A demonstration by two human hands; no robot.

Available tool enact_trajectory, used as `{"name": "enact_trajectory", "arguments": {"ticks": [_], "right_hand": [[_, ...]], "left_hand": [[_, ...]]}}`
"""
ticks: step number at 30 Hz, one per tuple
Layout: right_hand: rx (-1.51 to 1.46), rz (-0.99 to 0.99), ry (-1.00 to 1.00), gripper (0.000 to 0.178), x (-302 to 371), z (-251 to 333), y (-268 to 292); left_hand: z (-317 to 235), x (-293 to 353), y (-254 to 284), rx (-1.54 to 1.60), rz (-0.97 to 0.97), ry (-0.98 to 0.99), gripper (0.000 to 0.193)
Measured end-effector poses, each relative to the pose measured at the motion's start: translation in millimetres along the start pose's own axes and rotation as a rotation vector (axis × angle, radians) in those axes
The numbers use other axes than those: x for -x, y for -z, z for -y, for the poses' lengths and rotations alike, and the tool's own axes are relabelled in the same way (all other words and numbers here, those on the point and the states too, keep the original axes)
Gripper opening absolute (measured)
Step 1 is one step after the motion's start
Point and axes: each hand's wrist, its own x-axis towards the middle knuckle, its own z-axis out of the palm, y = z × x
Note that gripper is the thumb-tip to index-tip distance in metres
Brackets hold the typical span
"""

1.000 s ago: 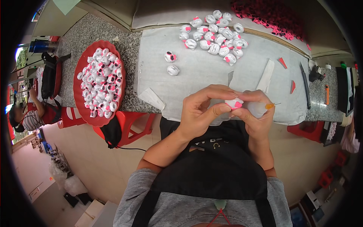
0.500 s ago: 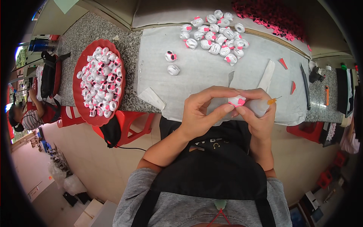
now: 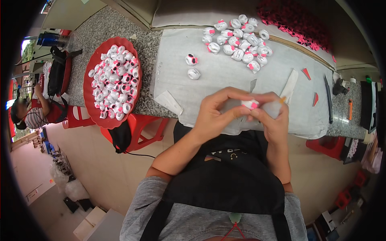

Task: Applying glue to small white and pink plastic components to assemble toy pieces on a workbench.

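Observation:
Between the fingertips of my left hand (image 3: 215, 116) is a small white figure head (image 3: 250, 104) with a pink bow. My right hand (image 3: 275, 126) pinches the same head from the other side. A translucent squeeze bottle (image 3: 273, 107) with an orange needle tip is tucked in my right palm, its tip pointing up and away from the head. Both hands are above the near edge of the paper-covered table (image 3: 173, 68). Two more white pieces lie apart to the left, one a head with black and pink (image 3: 191, 60), the other a plain-looking head (image 3: 194, 74).
Several white heads cluster at the back (image 3: 237, 40). A red scalloped tray (image 3: 88, 92) full of similar pieces stands left, with a red stool (image 3: 148, 128) below. Pink pieces (image 3: 295, 26) are heaped on the back shelf. A dark slim tool (image 3: 328, 98) lies right. Another person (image 3: 38, 114) sits far left.
The whole view has shifted slightly, so the table and its contents sit farther right. Both hands keep hold of the head, which has turned a little; the bottle's needle tip is now blurred.

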Motion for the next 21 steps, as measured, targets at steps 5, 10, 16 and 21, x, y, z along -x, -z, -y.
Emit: {"name": "enact_trajectory", "arguments": {"ticks": [5,10,16,21], "right_hand": [[0.200,-0.124,0.021,0.032,-8.8,11.6,-0.4],[0.278,-0.199,0.018,0.032,-2.8,16.0,22.2],[0.258,-0.212,0.020,0.034,6.0,22.9,30.1],[0.133,-0.285,0.141,0.034,16.7,19.6,41.1]], "left_hand": [[-18.7,-12.9,44.9,-1.195,-0.146,-0.218,0.032],[-23.7,-34.1,41.1,-1.383,-0.066,-0.404,0.033],[0.6,-84.8,5.3,-1.435,0.181,-0.594,0.025],[2.5,-86.6,6.2,-1.471,0.311,-0.513,0.025]]}}
